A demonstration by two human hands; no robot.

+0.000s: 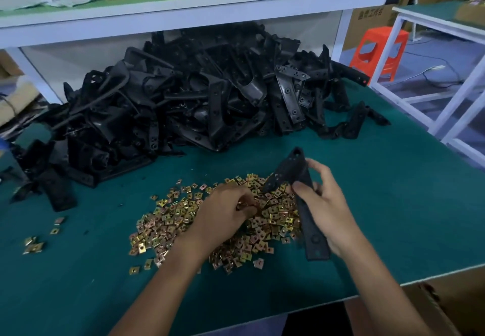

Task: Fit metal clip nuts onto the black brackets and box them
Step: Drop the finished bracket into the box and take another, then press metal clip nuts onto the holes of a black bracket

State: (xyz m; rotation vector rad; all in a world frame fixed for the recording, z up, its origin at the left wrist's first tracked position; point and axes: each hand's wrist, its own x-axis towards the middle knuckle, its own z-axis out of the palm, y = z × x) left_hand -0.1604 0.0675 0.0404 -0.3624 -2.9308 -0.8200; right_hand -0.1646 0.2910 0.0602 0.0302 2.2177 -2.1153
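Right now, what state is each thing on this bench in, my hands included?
Bracket: tilted, gripped by the right hand.
Left hand: fingers curled, pinching one of the clip nuts.
Clip nuts: loose, spread on the green mat.
Bracket heap: loose, piled at the back.
Stray nuts: lying apart at the left.
Cardboard box: below the table edge, inside not visible.

Single head-worn view, wide-angle. Set above the near edge of the green-topped table (393,204), facing forward and steeply down. Close range: forearms entering from the bottom border, left hand (223,212) and right hand (328,204) in lower centre. Farther off: bracket pile (183,94) at mid-frame, shelf (183,7) across the top. Straight edges bowed toward the borders.
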